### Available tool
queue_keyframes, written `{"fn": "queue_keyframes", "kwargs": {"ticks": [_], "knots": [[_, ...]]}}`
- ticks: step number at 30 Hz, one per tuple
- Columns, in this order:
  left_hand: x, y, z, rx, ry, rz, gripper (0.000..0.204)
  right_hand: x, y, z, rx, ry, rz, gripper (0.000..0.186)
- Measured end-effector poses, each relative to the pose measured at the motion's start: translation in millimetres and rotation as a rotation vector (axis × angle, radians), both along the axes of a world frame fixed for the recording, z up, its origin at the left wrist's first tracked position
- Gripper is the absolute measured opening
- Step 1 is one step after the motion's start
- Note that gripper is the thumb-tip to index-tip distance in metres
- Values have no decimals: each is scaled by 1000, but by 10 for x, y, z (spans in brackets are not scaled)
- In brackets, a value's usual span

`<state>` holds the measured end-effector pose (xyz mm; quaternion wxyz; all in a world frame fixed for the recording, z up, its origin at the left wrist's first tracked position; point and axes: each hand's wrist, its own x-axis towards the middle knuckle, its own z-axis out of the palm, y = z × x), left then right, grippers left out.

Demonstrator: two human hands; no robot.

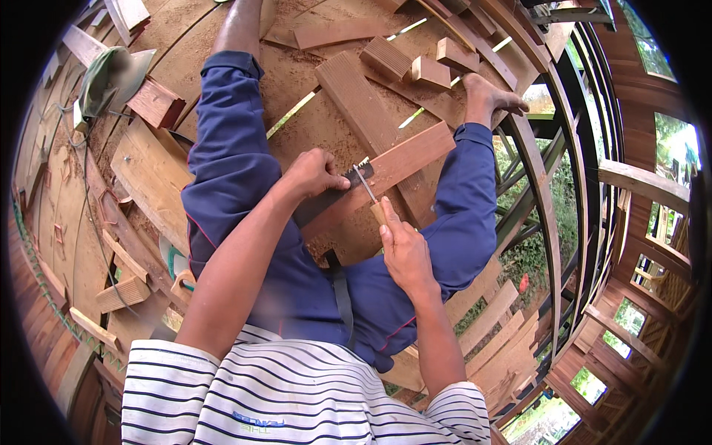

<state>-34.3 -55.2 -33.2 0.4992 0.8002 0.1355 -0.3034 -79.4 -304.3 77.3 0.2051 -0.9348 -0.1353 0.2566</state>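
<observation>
Nearest: striped shirt (297, 393), then blue trousers (463, 215). Right hand (406, 252) wrapped round grip of wood-handled metal tool (368, 188), shaft crossing dark flat strip (322, 204). Left hand (313, 173) gripping strip against reddish plank (415, 157), thumb beside shaft. Possible trouble: strip shifting under loose hold, tool skidding into thumb. Strip lies under left thumb, ahead of right hand. Beyond: wood blocks (430, 72).

Wooden blocks (387, 59) lie on sawdust-strewn planks (178, 44), with what may be a green cap (98, 85) farther left.
</observation>
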Motion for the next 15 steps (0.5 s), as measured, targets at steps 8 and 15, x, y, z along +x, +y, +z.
{"fn": "queue_keyframes", "kwargs": {"ticks": [8,15], "knots": [[350,15,-154,-341,170,159,51,81,228,264,-288,74,83,58],[357,-44,-337,-271,217,-13,54,155,346,413,-418,83,149,56]]}}
